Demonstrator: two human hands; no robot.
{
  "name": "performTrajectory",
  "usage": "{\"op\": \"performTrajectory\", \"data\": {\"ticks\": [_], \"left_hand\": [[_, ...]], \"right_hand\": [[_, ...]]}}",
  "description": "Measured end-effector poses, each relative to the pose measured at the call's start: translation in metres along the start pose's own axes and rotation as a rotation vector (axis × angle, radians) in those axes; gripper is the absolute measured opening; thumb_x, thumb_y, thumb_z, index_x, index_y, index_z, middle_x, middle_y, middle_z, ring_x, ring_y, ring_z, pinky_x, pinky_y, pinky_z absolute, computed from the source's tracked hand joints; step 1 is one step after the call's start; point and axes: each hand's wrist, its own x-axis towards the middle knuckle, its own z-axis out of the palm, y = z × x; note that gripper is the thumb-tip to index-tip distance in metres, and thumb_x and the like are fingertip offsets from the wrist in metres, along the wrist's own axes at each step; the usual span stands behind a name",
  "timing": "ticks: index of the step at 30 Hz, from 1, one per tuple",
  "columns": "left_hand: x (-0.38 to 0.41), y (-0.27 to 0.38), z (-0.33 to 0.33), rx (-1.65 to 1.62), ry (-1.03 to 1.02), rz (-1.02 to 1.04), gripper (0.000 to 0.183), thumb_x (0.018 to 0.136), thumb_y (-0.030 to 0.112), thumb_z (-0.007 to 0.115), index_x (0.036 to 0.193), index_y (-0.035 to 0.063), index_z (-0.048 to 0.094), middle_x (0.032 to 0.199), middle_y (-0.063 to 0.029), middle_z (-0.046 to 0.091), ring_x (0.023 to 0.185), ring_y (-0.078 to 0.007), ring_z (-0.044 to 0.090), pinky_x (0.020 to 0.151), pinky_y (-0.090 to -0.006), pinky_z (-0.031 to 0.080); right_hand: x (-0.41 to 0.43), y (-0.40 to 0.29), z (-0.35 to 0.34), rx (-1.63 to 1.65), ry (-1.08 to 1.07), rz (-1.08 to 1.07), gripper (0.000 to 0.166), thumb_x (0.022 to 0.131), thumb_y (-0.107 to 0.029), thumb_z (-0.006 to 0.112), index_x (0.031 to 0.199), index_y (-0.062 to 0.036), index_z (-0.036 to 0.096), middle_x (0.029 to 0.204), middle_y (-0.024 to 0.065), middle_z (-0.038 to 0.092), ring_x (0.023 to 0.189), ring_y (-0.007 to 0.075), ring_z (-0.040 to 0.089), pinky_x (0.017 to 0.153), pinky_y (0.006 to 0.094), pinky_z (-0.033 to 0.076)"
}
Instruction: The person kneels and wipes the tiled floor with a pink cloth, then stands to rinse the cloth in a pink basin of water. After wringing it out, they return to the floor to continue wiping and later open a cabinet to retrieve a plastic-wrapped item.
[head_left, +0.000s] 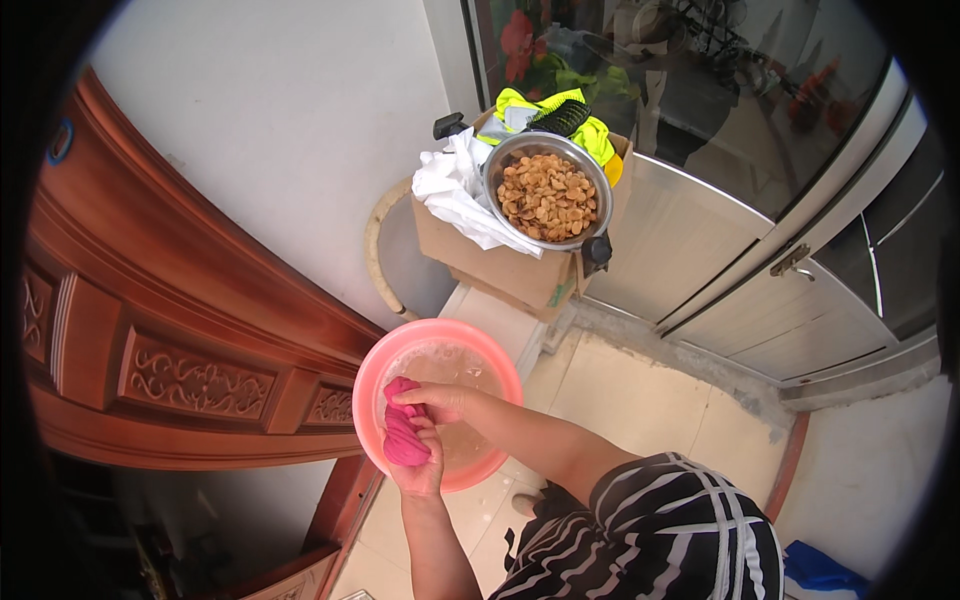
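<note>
A bunched pink cloth (405, 431) is held in both hands above a pink plastic basin (511, 360). The basin holds cloudy water (457, 364) with some suds along its edge. My left hand (416, 469) grips the lower part of the cloth, its fingers curled round the bundle. At the upper end, my right hand (439, 401) reaches in from the right, with thumb and fingers closed on the cloth.
Behind the basin, a cardboard box (495, 262) bears a metal bowl (550, 244) of brown dried pieces, white cloth (450, 180), a neon yellow garment (596, 139) and a black brush (559, 118). A carved wooden door (199, 375) stands left; a metal-and-glass door (675, 232) stands right.
</note>
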Motion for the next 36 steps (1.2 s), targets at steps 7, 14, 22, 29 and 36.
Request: {"op": "performTrajectory", "data": {"ticks": [7,14,22,29,36], "left_hand": [[-0.004,0.041,-0.011,0.839,-0.050,0.050,0.066,0.087,0.060,0.060,0.126,0.0072,0.053,0.101,-0.0064,0.062,0.084,-0.0186,0.061,0.068,-0.0316,0.053],[0.006,0.057,-0.010,1.256,0.291,0.139,0.052,0.090,0.038,0.069,0.128,0.0090,0.052,0.111,-0.0066,0.065,0.092,-0.0178,0.064,0.076,-0.0331,0.055],[0.045,0.068,-0.047,1.613,0.334,0.410,0.043,0.086,0.022,0.073,0.122,0.0030,0.059,0.114,-0.0091,0.066,0.103,-0.0208,0.064,0.084,-0.0343,0.051],[0.092,0.089,-0.105,2.059,0.561,0.550,0.058,0.082,0.035,0.072,0.128,0.0031,0.056,0.116,-0.0134,0.065,0.110,-0.0258,0.062,0.091,-0.0374,0.048],[0.058,0.073,-0.089,1.305,0.368,0.360,0.050,0.081,0.043,0.070,0.116,0.0079,0.060,0.100,-0.0119,0.066,0.085,-0.0240,0.065,0.068,-0.0367,0.053]], "right_hand": [[0.011,-0.048,0.049,-0.505,-0.009,0.273,0.050,0.079,-0.022,0.078,0.121,-0.0113,0.053,0.112,0.0071,0.060,0.098,0.0182,0.061,0.078,0.0347,0.054],[0.021,-0.047,0.069,-0.929,0.102,0.257,0.068,0.069,-0.015,0.080,0.131,-0.0093,0.053,0.108,0.0121,0.064,0.098,0.0255,0.062,0.078,0.0392,0.054],[0.058,0.000,0.028,-1.499,0.202,0.035,0.057,0.067,-0.009,0.074,0.122,-0.0089,0.060,0.111,0.0189,0.066,0.103,0.0323,0.064,0.088,0.0390,0.052],[0.061,0.042,-0.011,-1.646,0.534,-0.095,0.037,0.075,-0.008,0.062,0.112,-0.0076,0.064,0.117,0.0192,0.064,0.109,0.0374,0.061,0.091,0.0440,0.050],[0.042,0.012,0.008,-1.475,0.461,0.190,0.051,0.084,-0.048,0.065,0.119,-0.0109,0.062,0.110,0.0205,0.065,0.103,0.0338,0.064,0.091,0.0422,0.051]]}}
